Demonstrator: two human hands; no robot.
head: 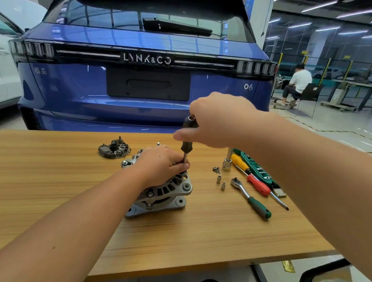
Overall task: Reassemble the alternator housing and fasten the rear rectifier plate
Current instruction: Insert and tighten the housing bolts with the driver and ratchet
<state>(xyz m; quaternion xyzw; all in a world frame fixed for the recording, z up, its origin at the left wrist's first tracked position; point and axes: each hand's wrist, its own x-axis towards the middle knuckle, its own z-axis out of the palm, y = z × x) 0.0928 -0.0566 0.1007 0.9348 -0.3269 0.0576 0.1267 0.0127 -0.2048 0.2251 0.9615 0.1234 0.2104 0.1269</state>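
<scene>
The grey cast alternator housing (pixel 163 192) lies on the wooden table (pixel 44 174) near its middle. My left hand (pixel 158 163) rests on top of the housing, its fingertips pinching the metal shaft of a black-handled driver (pixel 187 136). The driver stands upright on the housing's right rim. My right hand (pixel 215 121) grips the driver's handle from above. The dark rectifier plate (pixel 114 149) lies apart on the table, behind and left of the housing.
Right of the housing lie loose screws (pixel 216 170), two small sockets (pixel 220 182), a tall socket (pixel 227 160), a green-handled ratchet (pixel 251 198), red and yellow screwdrivers (pixel 255 182) and a green bit holder (pixel 256 166). A blue car (pixel 140 81) stands behind the table. A person sits far right.
</scene>
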